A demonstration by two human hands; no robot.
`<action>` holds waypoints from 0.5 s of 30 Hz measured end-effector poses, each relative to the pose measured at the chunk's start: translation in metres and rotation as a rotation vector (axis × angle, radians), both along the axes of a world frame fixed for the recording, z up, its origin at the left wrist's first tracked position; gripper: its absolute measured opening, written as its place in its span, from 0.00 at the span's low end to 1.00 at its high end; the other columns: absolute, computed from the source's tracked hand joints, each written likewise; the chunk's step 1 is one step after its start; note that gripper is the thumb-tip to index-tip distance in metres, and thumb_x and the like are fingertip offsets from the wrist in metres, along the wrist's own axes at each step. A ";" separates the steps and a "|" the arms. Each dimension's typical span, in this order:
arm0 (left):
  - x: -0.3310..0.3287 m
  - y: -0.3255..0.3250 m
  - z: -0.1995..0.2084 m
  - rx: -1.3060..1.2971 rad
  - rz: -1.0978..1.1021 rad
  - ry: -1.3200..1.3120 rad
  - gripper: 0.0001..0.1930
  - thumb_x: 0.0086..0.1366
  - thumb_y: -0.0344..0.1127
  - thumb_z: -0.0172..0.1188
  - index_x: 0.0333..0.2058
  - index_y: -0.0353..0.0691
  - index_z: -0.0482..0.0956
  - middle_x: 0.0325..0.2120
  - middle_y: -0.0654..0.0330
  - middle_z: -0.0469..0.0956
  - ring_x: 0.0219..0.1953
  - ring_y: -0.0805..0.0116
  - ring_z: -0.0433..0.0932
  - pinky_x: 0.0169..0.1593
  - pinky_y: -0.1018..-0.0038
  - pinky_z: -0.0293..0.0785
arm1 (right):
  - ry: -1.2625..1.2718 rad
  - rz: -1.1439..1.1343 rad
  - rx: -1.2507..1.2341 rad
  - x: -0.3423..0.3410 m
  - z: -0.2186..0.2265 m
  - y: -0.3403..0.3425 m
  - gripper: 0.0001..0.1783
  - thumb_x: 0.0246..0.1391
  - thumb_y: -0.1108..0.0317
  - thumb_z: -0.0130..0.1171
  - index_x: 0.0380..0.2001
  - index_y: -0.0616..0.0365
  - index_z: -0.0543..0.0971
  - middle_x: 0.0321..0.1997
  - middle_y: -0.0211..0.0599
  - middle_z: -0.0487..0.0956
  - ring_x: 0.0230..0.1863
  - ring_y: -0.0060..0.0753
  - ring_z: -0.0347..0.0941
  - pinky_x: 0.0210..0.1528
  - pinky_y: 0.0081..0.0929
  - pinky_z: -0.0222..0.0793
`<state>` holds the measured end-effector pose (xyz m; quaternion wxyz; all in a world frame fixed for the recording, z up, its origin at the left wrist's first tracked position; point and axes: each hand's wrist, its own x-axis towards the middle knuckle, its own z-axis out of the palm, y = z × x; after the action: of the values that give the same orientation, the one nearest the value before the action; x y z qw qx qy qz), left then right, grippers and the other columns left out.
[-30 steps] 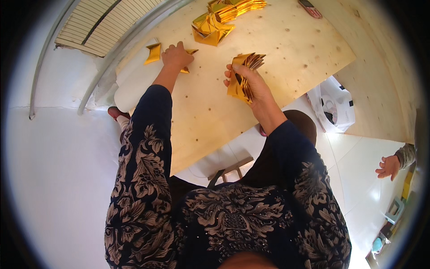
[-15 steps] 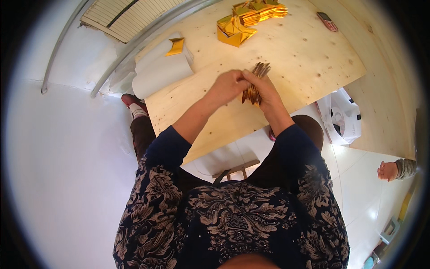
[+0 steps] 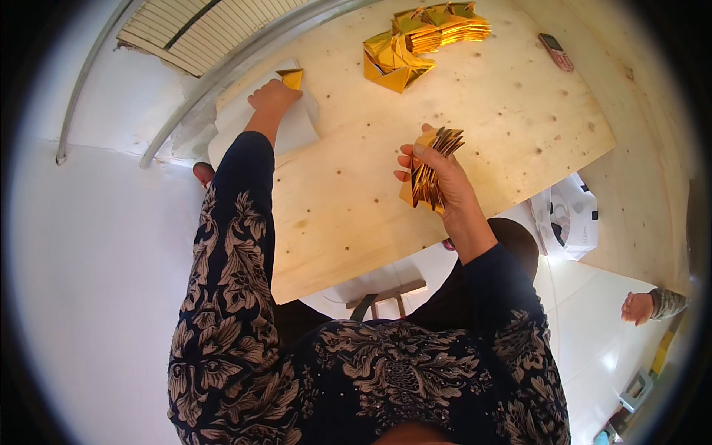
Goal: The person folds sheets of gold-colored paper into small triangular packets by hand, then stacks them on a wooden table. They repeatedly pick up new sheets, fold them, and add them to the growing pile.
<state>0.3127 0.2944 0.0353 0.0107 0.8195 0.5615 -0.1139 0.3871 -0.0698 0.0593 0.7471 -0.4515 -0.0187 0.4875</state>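
Observation:
My left hand (image 3: 274, 96) reaches to the far left of the table, fingers bent, at a small folded gold paper piece (image 3: 292, 78). It seems to grip the lower edge of this piece; some of its fingertips are hidden. Beneath lie white paper sheets (image 3: 297, 122). In front of me, above the table, my right hand (image 3: 451, 174) is closed around a thick stack of folded gold paper (image 3: 428, 178). The stack's pointed edges fan out between thumb and fingers.
A long row of folded gold paper pieces (image 3: 452, 26) lies at the far side of the wooden table (image 3: 348, 215). A mobile phone (image 3: 556, 52) rests at far right. Beside the table stands a white bag (image 3: 575, 219). Another person's hand (image 3: 636, 308) shows at right.
My left hand has left the gold stack and moved far left to the single gold piece. My right hand keeps the stack, now turned so that more of it shows.

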 end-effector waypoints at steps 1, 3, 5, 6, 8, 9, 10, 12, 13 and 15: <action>0.002 0.002 -0.002 0.005 0.025 -0.008 0.33 0.48 0.58 0.63 0.51 0.48 0.75 0.48 0.59 0.77 0.53 0.58 0.73 0.52 0.62 0.64 | -0.005 -0.002 -0.003 0.000 -0.001 0.000 0.40 0.48 0.65 0.64 0.62 0.55 0.56 0.43 0.42 0.73 0.40 0.32 0.75 0.42 0.36 0.77; 0.003 0.008 -0.004 -0.015 0.064 -0.022 0.33 0.47 0.58 0.63 0.51 0.49 0.74 0.49 0.61 0.76 0.52 0.60 0.73 0.52 0.62 0.64 | -0.003 0.002 -0.002 0.000 -0.002 0.000 0.40 0.48 0.65 0.64 0.62 0.56 0.56 0.43 0.43 0.73 0.40 0.33 0.75 0.42 0.36 0.77; 0.002 0.014 -0.001 -0.005 0.034 -0.031 0.30 0.47 0.57 0.64 0.47 0.48 0.77 0.46 0.61 0.78 0.51 0.63 0.74 0.49 0.62 0.66 | -0.009 0.006 0.001 0.000 -0.002 0.000 0.40 0.48 0.65 0.64 0.62 0.56 0.56 0.43 0.43 0.73 0.40 0.33 0.75 0.42 0.36 0.77; 0.001 0.016 0.003 -0.009 0.027 -0.027 0.29 0.46 0.57 0.64 0.46 0.48 0.78 0.45 0.61 0.78 0.50 0.64 0.75 0.48 0.62 0.67 | -0.014 0.009 0.000 0.000 -0.002 0.000 0.40 0.49 0.65 0.63 0.62 0.55 0.56 0.43 0.43 0.74 0.41 0.33 0.75 0.42 0.35 0.77; 0.000 0.015 0.013 -0.030 -0.079 -0.154 0.26 0.46 0.55 0.65 0.40 0.46 0.80 0.39 0.59 0.80 0.44 0.64 0.77 0.42 0.64 0.69 | -0.011 0.004 0.003 0.000 -0.001 0.000 0.38 0.49 0.66 0.64 0.60 0.56 0.57 0.42 0.40 0.74 0.41 0.32 0.75 0.41 0.34 0.78; -0.004 0.010 0.020 -0.050 -0.121 -0.210 0.24 0.46 0.54 0.65 0.38 0.44 0.81 0.35 0.58 0.81 0.41 0.63 0.79 0.40 0.65 0.70 | -0.005 0.003 0.012 0.001 -0.002 0.000 0.37 0.49 0.66 0.64 0.59 0.57 0.58 0.41 0.38 0.74 0.41 0.30 0.75 0.41 0.32 0.78; -0.008 -0.001 0.027 -0.086 -0.173 -0.337 0.23 0.46 0.53 0.65 0.36 0.43 0.81 0.32 0.57 0.80 0.37 0.62 0.79 0.37 0.65 0.70 | -0.004 -0.003 0.023 0.002 -0.002 0.001 0.35 0.49 0.67 0.64 0.58 0.57 0.59 0.41 0.36 0.73 0.41 0.29 0.75 0.40 0.30 0.78; -0.023 -0.043 0.035 -0.177 -0.265 -0.581 0.20 0.47 0.50 0.66 0.32 0.40 0.81 0.26 0.55 0.80 0.31 0.60 0.79 0.33 0.67 0.70 | -0.027 0.019 0.044 0.002 -0.006 0.005 0.29 0.49 0.66 0.64 0.52 0.59 0.64 0.39 0.35 0.74 0.41 0.29 0.75 0.39 0.30 0.79; -0.035 -0.073 0.037 -0.203 -0.340 -0.673 0.19 0.47 0.49 0.65 0.32 0.39 0.80 0.25 0.54 0.79 0.29 0.58 0.79 0.32 0.67 0.70 | -0.030 0.022 0.038 0.000 -0.008 0.005 0.26 0.49 0.66 0.64 0.49 0.60 0.67 0.39 0.35 0.74 0.41 0.29 0.75 0.38 0.31 0.79; -0.065 -0.144 0.039 -0.225 -0.424 -0.799 0.18 0.48 0.46 0.65 0.33 0.39 0.79 0.24 0.52 0.79 0.28 0.55 0.78 0.32 0.65 0.70 | -0.031 0.022 0.040 -0.015 -0.015 0.003 0.20 0.50 0.65 0.64 0.43 0.61 0.71 0.38 0.35 0.75 0.42 0.30 0.76 0.39 0.33 0.79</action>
<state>0.2477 0.1503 0.0741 0.2916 0.8895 0.3177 0.1510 0.3723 -0.0668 0.0446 0.7502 -0.4435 -0.0449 0.4883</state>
